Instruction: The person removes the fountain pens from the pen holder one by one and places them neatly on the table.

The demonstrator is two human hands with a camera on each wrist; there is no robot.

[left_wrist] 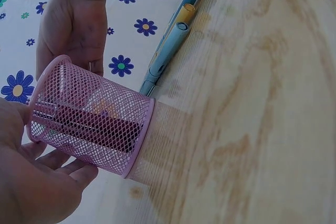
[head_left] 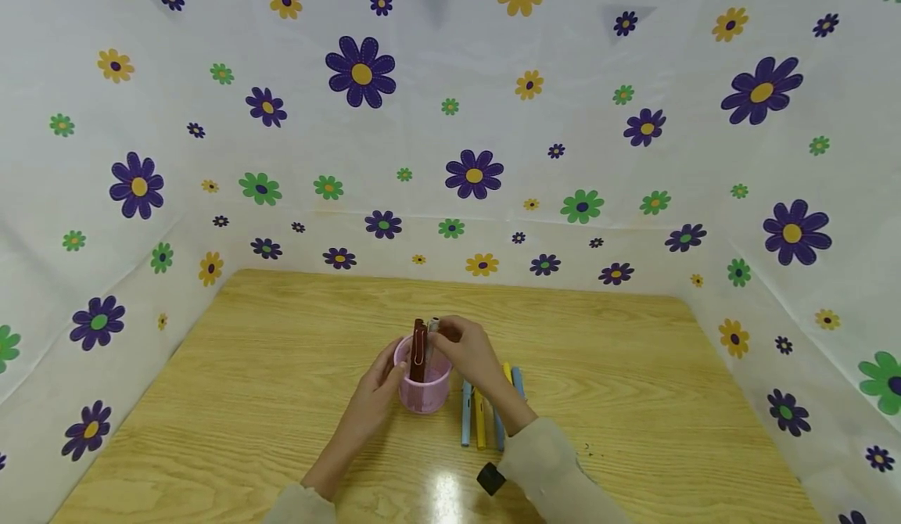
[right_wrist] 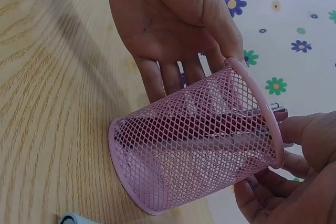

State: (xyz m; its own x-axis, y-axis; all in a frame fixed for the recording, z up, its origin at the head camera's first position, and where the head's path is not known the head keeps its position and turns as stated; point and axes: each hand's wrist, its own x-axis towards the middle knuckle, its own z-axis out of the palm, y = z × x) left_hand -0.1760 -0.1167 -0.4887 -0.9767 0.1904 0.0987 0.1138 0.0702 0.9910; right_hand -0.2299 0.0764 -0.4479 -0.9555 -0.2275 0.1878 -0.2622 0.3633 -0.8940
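Observation:
A pink mesh pen cup (head_left: 425,395) stands upright on the table in the head view. My left hand (head_left: 373,399) holds it from the left, thumb near the rim and fingers around the mesh, as the left wrist view also shows. Inside lean dark red pens (head_left: 418,352) with a silver clip. At the cup's right rim my right hand (head_left: 468,352) pinches the top of a pale grey pen (head_left: 432,336) whose lower part is inside the cup. The right wrist view shows the right hand's fingers (right_wrist: 296,129) beside the rim, partly hiding that pen's end.
Right of the cup lie several pens, among them a light blue pen (head_left: 466,414) and a yellow pen (head_left: 481,422), partly under the right forearm. A black block-like object (head_left: 490,478) is by the right sleeve. Flowered white sheeting (head_left: 422,133) surrounds the wooden table (head_left: 281,367).

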